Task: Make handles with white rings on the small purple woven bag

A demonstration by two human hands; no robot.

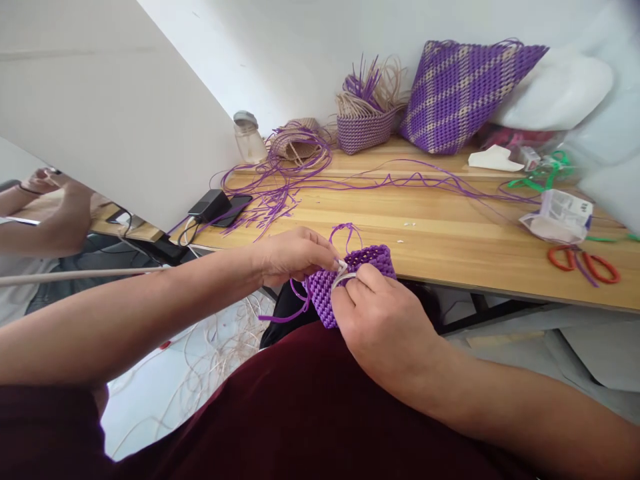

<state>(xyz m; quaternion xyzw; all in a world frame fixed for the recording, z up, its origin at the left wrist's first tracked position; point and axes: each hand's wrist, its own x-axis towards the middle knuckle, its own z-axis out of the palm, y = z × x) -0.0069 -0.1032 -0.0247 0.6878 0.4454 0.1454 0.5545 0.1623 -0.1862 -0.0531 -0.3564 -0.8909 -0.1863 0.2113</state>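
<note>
A small purple woven piece (323, 300) rests at my lap against the table's front edge, partly covered by my hands. My left hand (297, 257) is closed, its thumb and fingertips pinching a white plastic strip (343, 279) at the top of the weave. The same strip bends in a loop into my right hand (377, 310), whose fingers are curled shut around it. A purple strip (285, 318) trails from the weave's left side, and a thin purple loop (345, 228) rises behind it.
On the wooden table (350, 207) lie purple strip cuttings (267, 210), coiled strips (305, 157) and red-handled scissors (584, 263). A glass jar (250, 140), a half-woven basket (365, 130) and a purple-and-beige bag (460, 97) stand behind. Another person's arm (60, 213) shows left, beyond the white panel (125, 100).
</note>
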